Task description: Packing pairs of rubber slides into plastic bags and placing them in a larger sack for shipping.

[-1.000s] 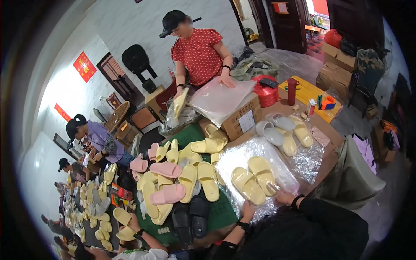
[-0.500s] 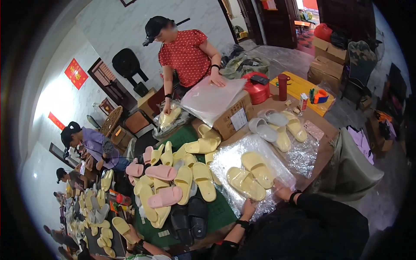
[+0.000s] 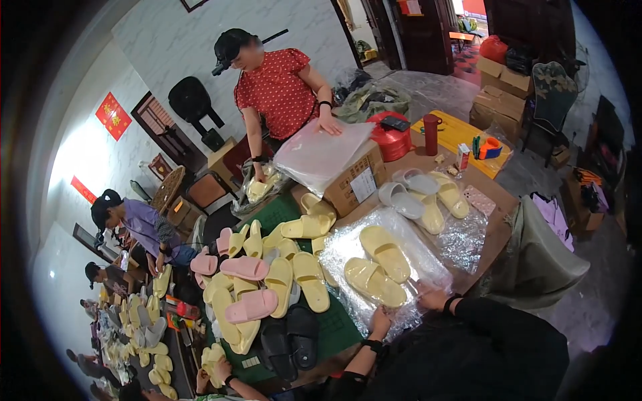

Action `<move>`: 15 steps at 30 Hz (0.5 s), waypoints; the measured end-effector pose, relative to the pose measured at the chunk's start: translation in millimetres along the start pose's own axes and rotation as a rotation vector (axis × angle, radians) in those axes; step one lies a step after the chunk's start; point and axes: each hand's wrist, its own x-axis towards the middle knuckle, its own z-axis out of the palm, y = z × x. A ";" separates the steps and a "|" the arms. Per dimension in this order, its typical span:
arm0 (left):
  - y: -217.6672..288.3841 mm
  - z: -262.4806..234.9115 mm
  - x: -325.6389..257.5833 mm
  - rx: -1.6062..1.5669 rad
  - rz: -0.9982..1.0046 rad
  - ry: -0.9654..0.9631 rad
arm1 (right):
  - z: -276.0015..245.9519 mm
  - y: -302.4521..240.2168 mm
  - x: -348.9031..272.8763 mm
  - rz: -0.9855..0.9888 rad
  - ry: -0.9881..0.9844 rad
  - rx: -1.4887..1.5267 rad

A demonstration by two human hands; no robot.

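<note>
Two hands, our left hand [image 3: 380, 323] and right hand [image 3: 433, 297], sit with fingers curled narrow at the clear film [image 3: 428, 267]; their grip we cannot tell. Beyond, the yellow pair [image 3: 374, 281] lies on the surface [image 3: 500, 222]. We judge this film-handling; the next move calls for an even hold.

On the plastic [image 3: 422, 252], slippers [image 3: 384, 257]; left of them, a heap [image 3: 277, 284] on the mat [image 3: 329, 339], with another pair [image 3: 302, 342] at its near side; behind the plastic, a carton [image 3: 356, 180] (sheets [image 3: 323, 152] on top), a reel [image 3: 390, 142] just right of that, then a bottle [image 3: 431, 135]; at the plastic's far right, more slippers [image 3: 431, 214].
</note>
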 end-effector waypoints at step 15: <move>-42.2 -0.8 18.0 0.287 -0.055 0.082 | -14.2 -37.8 3.3 -0.433 -0.084 0.008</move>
